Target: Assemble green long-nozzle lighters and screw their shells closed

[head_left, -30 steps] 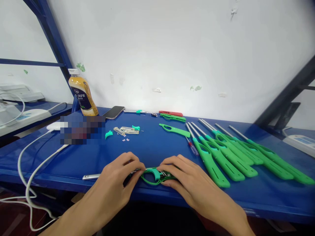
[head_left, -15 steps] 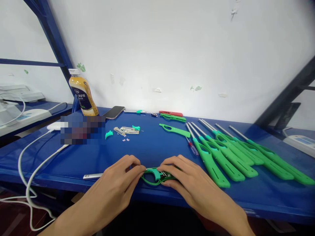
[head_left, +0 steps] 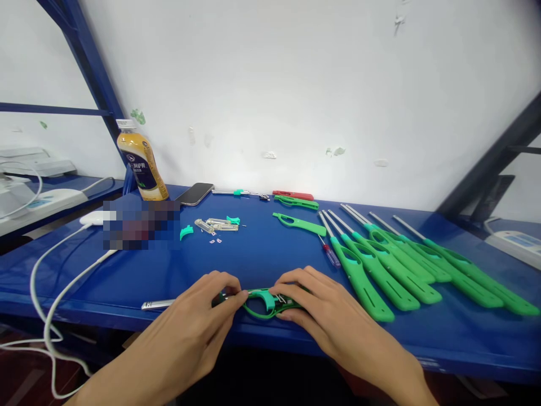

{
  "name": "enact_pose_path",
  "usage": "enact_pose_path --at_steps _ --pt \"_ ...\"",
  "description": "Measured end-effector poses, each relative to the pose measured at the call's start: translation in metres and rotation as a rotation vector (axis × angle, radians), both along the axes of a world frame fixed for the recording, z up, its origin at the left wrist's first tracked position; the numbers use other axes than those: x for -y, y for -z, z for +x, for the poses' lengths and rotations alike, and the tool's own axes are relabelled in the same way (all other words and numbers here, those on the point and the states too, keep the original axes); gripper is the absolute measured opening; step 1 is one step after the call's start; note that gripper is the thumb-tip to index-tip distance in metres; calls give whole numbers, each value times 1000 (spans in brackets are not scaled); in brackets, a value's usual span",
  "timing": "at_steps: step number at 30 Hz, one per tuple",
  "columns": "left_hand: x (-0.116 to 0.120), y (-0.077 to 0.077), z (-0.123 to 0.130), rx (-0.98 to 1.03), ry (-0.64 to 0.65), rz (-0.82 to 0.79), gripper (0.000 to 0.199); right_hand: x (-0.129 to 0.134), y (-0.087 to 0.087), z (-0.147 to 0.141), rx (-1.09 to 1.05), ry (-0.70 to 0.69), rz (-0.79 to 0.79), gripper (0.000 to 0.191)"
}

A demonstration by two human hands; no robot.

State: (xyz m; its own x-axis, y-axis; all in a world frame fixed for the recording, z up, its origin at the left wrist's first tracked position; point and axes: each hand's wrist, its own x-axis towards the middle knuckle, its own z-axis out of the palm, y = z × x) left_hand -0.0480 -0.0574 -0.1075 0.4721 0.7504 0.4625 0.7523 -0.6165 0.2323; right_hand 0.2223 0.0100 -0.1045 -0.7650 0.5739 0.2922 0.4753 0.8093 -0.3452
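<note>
A green lighter body point(head_left: 261, 314) with its inner parts showing lies at the table's front edge, its metal tube point(head_left: 157, 304) pointing left. My left hand point(head_left: 207, 316) is closed on the body's left end, thumb and fingers near the base of the tube. Around the right end, my right hand point(head_left: 315, 307) is closed with its fingers over the handle. A teal trigger point(head_left: 267, 300) sits in the loop between both hands, and thin metal pieces show beside it.
Several green lighters point(head_left: 359, 282) lie at the right, beside a screwdriver point(head_left: 331, 255). A green shell point(head_left: 302, 224), clear parts point(head_left: 217, 224), a phone point(head_left: 196, 193) and a bottle point(head_left: 142, 163) are farther back. White cables point(head_left: 46, 316) run at left.
My left thumb and fingers have shifted slightly left along the lighter body, showing more of the dark part under them. My right hand has stayed in place.
</note>
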Motion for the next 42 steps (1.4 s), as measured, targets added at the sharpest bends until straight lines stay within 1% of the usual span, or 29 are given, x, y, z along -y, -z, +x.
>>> enact_pose_path --at_steps 4,7,12,15,20,24,27,31,34,36,37,39,42 --pt "-1 -3 0 41 8 -77 39 0 0 0 6 7 -17 27" --pt "0 -4 1 84 -3 -103 34 0 0 -1 13 10 -17 27" --pt "0 -2 2 52 -39 -123 23 0 0 0 3 13 -30 27" --pt "-4 3 1 37 -32 -98 23 1 1 1 -13 20 -31 27" --pt "-12 9 1 5 -16 -8 25 1 4 2 -39 45 22 27" --pt "-13 7 2 -9 -16 19 32 0 4 2 -81 85 49 29" --pt "-12 4 3 -17 -20 30 36 0 2 3 -133 110 77 24" --pt "-13 -2 -1 -1 -57 56 33 0 2 3 -220 129 155 18" --pt "-25 -11 -17 -2 -131 105 28 -1 -1 2 -282 139 232 17" --pt "-40 -19 -33 -30 -197 114 30 -2 -6 2 -291 141 287 17" --pt "-49 -23 -41 -67 -230 85 34 -3 -9 3 -281 144 315 17" --pt "-70 -30 -56 -116 -249 33 38 -6 -18 6 -225 152 362 18" --pt "-99 -35 -70 -147 -244 -4 33 -16 -34 12 -80 162 412 22"
